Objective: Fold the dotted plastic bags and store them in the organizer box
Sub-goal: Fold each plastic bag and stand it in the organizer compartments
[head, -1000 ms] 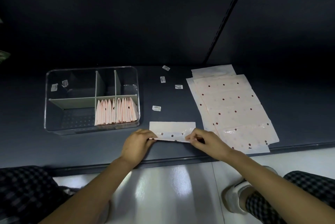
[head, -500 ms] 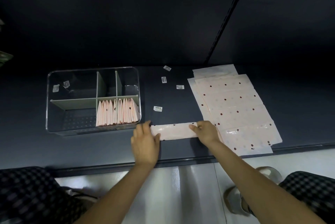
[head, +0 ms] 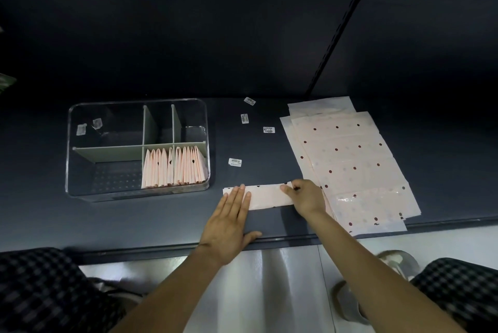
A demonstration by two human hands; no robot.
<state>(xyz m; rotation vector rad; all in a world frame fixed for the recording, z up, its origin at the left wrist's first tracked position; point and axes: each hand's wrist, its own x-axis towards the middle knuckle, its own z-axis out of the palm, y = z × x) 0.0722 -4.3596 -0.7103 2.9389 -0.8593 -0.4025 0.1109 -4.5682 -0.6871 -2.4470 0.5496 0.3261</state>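
A pale pink dotted bag folded into a narrow strip (head: 265, 197) lies on the dark shelf in front of me. My left hand (head: 231, 220) lies flat with straight fingers pressing the strip's left end. My right hand (head: 304, 196) holds down the strip's right end, its fingers bent on the fold. To the right lies a stack of flat dotted bags (head: 347, 160). The clear organizer box (head: 80, 189) stands at the left; several folded bags (head: 173, 168) stand upright in its front right compartment.
Three small white barcode stickers (head: 235, 162) and a fourth lie loose on the shelf between box and stack. The shelf's front edge (head: 283, 241) runs just below my hands. The box's other compartments hold only two small stickers (head: 89, 126). My knees in checked fabric flank the view.
The bag was folded over away from me into a narrower strip. My left hand then flattened out and slid along the strip's left end, while my right hand stayed on the right end.
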